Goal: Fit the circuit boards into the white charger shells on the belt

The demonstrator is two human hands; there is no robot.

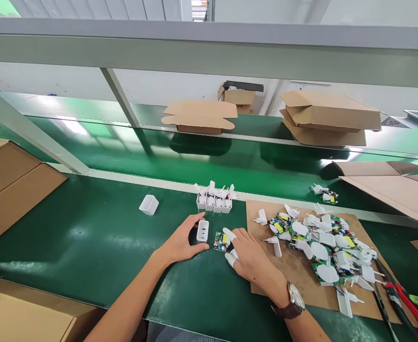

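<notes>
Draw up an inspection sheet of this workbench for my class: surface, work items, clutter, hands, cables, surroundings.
Surface: green worktop, glossy; brown sheet on its right side.
Work items: white case with slots and small circuit board between the hands; row of four white cases behind; white container to the left.
Clutter: heap of boards and white plugs on the sheet; red-handled tool at right.
Left hand: curved around the white case; grip unclear.
Right hand: white-covered fingertips at the board; grip unclear.
Cables: thin white cord-like curve at the right edge; cannot confirm.
Surroundings: cardboard box at left, pale frame bar overhead.
</notes>
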